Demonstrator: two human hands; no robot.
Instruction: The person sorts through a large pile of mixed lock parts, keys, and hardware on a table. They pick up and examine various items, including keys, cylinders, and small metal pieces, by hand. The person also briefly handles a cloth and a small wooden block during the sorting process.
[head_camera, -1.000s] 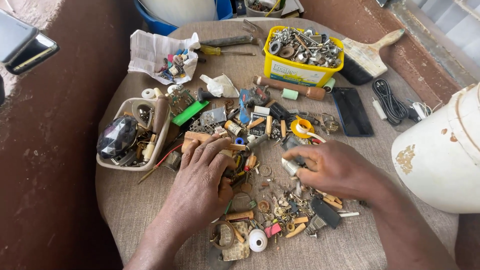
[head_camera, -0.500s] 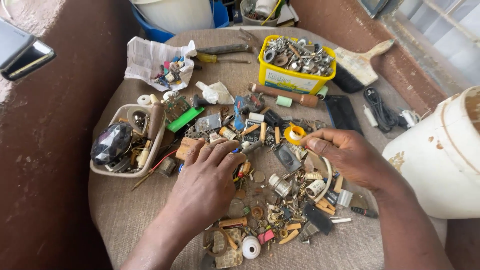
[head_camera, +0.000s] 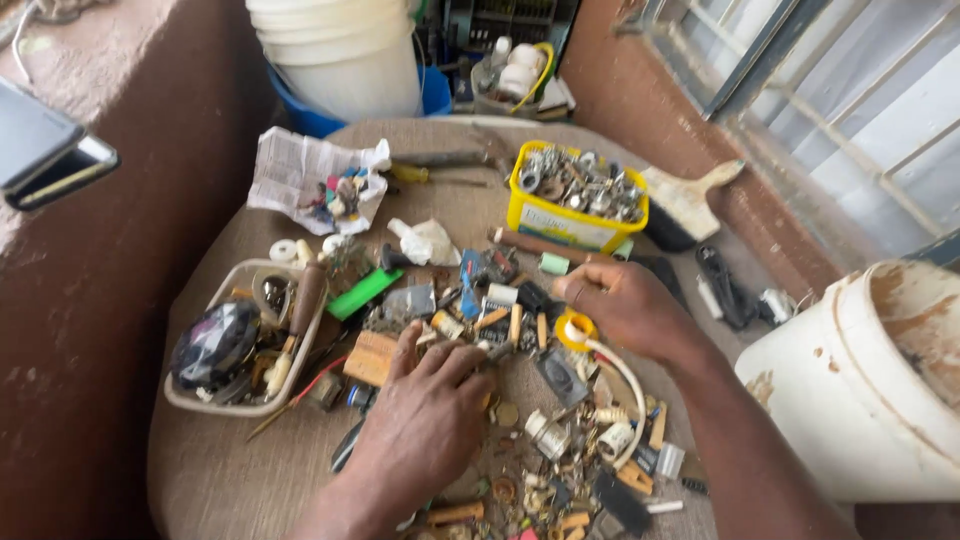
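Observation:
A heap of small hardware parts (head_camera: 520, 400) covers the middle of a round cloth-covered table (head_camera: 220, 470). My left hand (head_camera: 425, 425) lies flat on the heap, fingers spread, fingertips by a small wooden block (head_camera: 370, 357). My right hand (head_camera: 625, 310) is curled, with thumb and fingers pinching a yellow ring (head_camera: 577, 331). A white cord (head_camera: 630, 385) trails from the ring. The hand hides part of the ring.
A yellow tub of metal fittings (head_camera: 575, 200) stands at the back. A beige tray (head_camera: 245, 335) with a dark round object is on the left. Crumpled paper with small bits (head_camera: 315, 180), a brush (head_camera: 690, 200), white buckets (head_camera: 880, 390) and a phone (head_camera: 50, 155) surround the table.
My right hand has moved from the front of the heap toward the yellow tub and closed on the yellow ring. My left hand has stayed on the heap.

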